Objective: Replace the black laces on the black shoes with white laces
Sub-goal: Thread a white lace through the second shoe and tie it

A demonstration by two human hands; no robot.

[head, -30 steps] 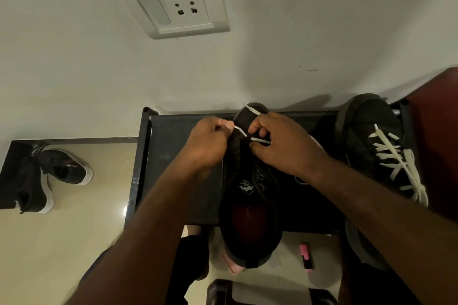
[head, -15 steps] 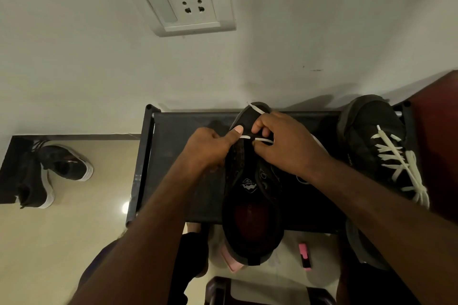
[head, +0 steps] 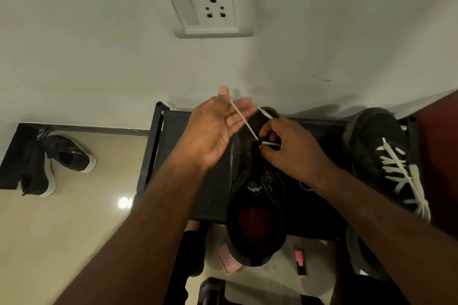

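Shoes (head: 247,181) (head: 371,153), two, on one rack (head: 213,195).

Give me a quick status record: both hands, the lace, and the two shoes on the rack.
left hand: open, palm up, fingers straight, white lace running across them
right hand: pinches the white lace at the middle shoe's front eyelets
middle shoe: on the rack, lacing only begun
right shoe: on the rack, laced in white
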